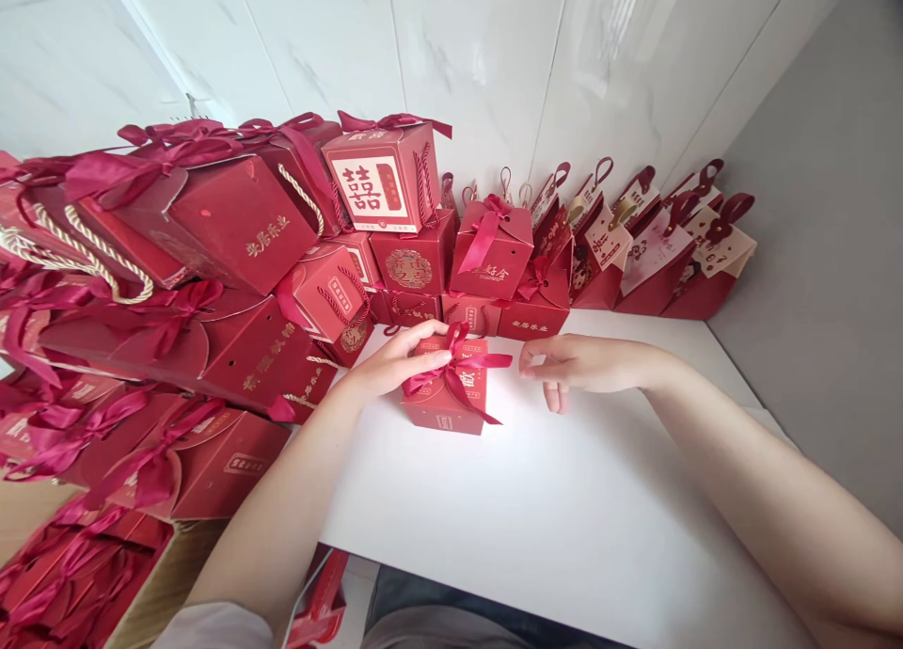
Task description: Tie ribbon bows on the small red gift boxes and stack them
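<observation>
A small red gift box (444,417) with a crimson ribbon bow (458,367) on its top stands on the white table. My left hand (405,359) grips this box from its left side, thumb lying along the top by the bow and the other fingers reaching over the back edge. To the right of the box, my right hand (582,362) hovers a short way off the ribbon's tail. Its fingers are loosely bent and apart, with nothing between them.
Stacked red gift boxes (212,221) crowd the left side and the back. Triangular red-and-cream boxes (649,254) with strap loops line the back right. A cardboard carton (166,583) of ribboned boxes sits at lower left. A grey panel (811,216) bounds the right of the white table (494,527).
</observation>
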{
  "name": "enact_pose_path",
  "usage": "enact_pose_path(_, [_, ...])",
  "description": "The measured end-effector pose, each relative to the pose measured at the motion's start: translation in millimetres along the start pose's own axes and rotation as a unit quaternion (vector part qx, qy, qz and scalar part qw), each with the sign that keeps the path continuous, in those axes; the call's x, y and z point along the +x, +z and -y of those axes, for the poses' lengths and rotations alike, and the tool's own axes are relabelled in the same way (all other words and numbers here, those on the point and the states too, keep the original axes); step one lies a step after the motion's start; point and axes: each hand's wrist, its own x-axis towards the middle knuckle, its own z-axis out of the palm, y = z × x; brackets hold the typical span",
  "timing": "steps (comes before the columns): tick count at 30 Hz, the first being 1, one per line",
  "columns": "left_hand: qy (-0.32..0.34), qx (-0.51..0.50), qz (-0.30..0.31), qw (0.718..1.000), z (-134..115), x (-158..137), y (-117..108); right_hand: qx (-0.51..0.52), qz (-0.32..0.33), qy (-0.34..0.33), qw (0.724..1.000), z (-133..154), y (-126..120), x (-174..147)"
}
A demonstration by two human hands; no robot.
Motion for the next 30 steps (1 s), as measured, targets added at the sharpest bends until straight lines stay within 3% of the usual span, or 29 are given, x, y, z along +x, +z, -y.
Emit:
enact_pose_path(2, [0.01,-0.011,-0.003,1.0,-0.8,0.5,1.2,0.066,-0.024,-0.002,0.998,-1.1,-0.4,5.3])
enact_pose_path(7, [0.019,0.006,-0.01,1.0,-0.9,1.2,2.5,0.156,-0.078,-0.077,0.982,0.0,8.0,20.5])
enact_pose_path(16, [0.025,0.042,-0.026,0.998,8.9,5.1,0.4,0.162,-0.015,-0.185,0.969,10.8,17.5,12.7])
enact_pose_path(24, [0.003,0.04,-0.032,0.999,8.6,4.7,1.0,0.059,0.052,-0.135,0.988,18.7,15.4,-2.3])
enact_pose_path(30, [0.004,0.053,-0.041,0.998,13.6,6.1,-0.5,0.059,0.107,-0.114,0.986,13.9,26.1,9.2])
